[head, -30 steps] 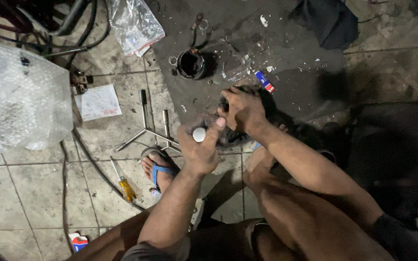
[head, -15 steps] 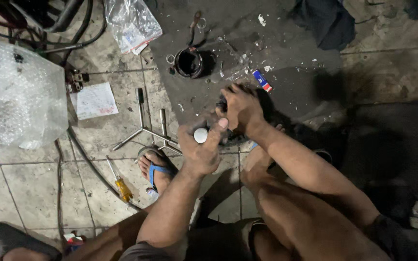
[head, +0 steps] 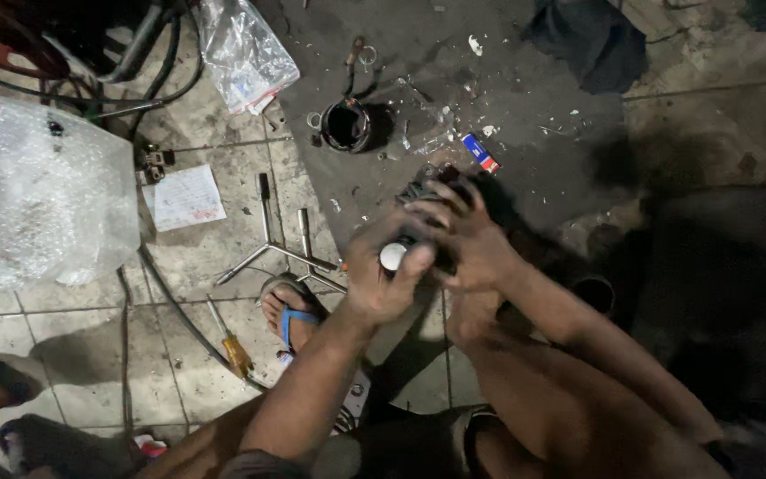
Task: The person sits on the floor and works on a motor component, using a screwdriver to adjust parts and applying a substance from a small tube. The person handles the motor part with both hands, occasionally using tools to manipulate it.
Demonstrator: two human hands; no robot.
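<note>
**Floor work: two hands on a dark metal part**

Head view.

- Left hand [head: 383, 279]: closed around a small cylinder with a white round cap [head: 393, 256]; the cap shows between thumb and fingers, pressed against the dark part.
- Right hand [head: 472, 244]: fingers spread and curled over a dark metal part [head: 427, 191], gripping it from above. Most of the part is hidden under the fingers; its shape cannot be told.
- Dark metal part: held just above the floor, at the edge of a dark stained patch of floor [head: 525, 106].

Places below are given from the dark metal part.

- Black cup [head: 345, 125]: beyond it and to the left, on the stained patch, open side up.
- Small red and blue box [head: 480, 153]: just beyond it, to the right.
- Three-armed wrench [head: 281, 244]: to the left, flat on the tiles.
- Foot in a blue sandal [head: 287, 310]: nearer than the part and to the left, just beside the wrench.
- Screwdriver with a yellow handle [head: 230, 341]: further left of the foot, nearer the person.
- Paper slip [head: 186, 197]: well to the left.
- Bubble wrap [head: 46, 200]: far left.
- Clear plastic bag [head: 243, 53]: far beyond, to the left.
- Dark cloth [head: 589, 40]: far beyond, to the right.
</note>
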